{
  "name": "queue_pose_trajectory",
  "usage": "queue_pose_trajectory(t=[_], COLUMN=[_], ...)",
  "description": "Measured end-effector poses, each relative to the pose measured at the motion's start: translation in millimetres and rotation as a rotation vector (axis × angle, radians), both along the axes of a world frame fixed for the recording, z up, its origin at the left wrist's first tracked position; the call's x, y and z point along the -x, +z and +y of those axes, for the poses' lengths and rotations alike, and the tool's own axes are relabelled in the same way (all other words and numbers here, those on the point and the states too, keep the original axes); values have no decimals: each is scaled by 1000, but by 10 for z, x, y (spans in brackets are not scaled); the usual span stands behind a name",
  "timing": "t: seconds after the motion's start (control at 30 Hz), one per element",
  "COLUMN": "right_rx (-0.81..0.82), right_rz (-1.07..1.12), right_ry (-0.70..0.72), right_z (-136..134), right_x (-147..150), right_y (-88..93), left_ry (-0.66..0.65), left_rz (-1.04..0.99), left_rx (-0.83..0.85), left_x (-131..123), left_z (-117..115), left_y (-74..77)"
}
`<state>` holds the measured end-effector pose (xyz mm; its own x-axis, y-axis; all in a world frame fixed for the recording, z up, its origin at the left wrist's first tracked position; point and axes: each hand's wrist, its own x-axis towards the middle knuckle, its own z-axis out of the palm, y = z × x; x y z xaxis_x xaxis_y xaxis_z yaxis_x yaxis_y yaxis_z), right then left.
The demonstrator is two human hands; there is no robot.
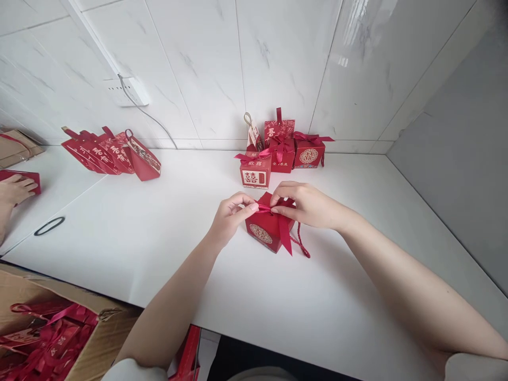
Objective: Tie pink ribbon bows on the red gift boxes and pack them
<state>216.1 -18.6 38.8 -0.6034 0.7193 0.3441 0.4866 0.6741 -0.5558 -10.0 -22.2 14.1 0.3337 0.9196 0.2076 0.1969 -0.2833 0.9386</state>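
**Cardboard carton (99,338) at your left elbow, ribbon (283,227) pinched in both hands**

Your left hand (230,217) closes thumb and forefinger on the ribbon at the top of the red gift box (264,233), which sits on the white table (159,238) just below and between your hands. Your right hand (307,203) pinches the same ribbon from the other side, its remaining fingers curled. Finished boxes (254,172) stand just behind.

White table (159,233): one small red gift box (266,233), ribbon (284,233) pinched at its top by left hand (230,214) and right hand (307,203). Four finished red boxes (278,151) by the tiled wall. Flat red bags (111,151) stacked far left. Cardboard carton (51,328) of red ribbons below. Another person's hand (14,190) at left edge.
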Motion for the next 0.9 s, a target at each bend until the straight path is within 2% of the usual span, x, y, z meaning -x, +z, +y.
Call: queue_pose_trajectory(t=[0.17,0.37,0.53,0.73,0.9], right_rx=[-67,-80,-116,-103,-184], right_rz=[16,49,70,68,9], right_ry=[-33,7,59,-8,-53], right_z=[66,52,38,21,20], right_x=[8,23,60,74,98], right_y=[-100,-86,-81,-97,-130], left_ry=[1,163,160,150,168], left_rz=[-48,230,292,285,287], left_rx=[29,-128,-172,-239,-284], left_x=[45,95,92,74,25], left_z=[34,58,36,13,-24], left_y=[-5,-11,-4,18,35])
